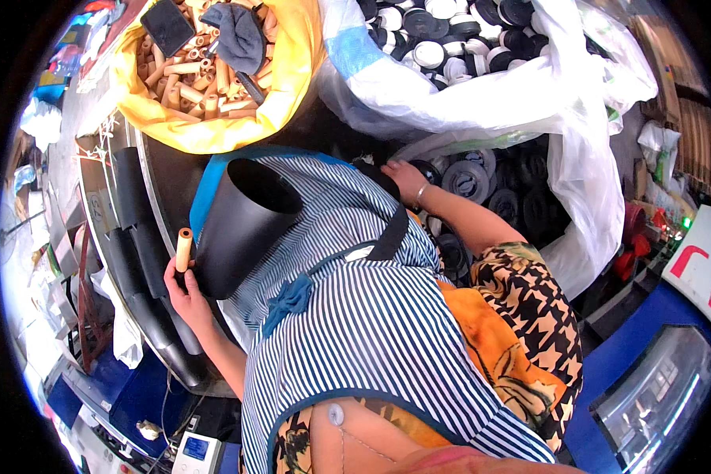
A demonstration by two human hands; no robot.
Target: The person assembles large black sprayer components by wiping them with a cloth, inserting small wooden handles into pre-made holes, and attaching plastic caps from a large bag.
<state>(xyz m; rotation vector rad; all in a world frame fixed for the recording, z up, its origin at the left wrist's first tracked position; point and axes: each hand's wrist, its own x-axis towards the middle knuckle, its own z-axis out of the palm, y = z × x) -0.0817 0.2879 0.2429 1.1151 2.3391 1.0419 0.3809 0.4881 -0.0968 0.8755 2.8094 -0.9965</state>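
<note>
My left hand is closed around a short tan tube, which stands upright above the fingers. Those fingers also lie against the side of a wide black tube, tilted over my lap with its open end up. At the edge of a clear plastic bag, my right hand has its fingertips on a black disc, partly hidden by the hand. More black discs lie in the bag below my right wrist.
Ahead on the left stands a yellow sack of tan tubes, a dark cloth and a black block on top. A white bag of black and white discs is ahead right. Several black tubes lie along my left.
</note>
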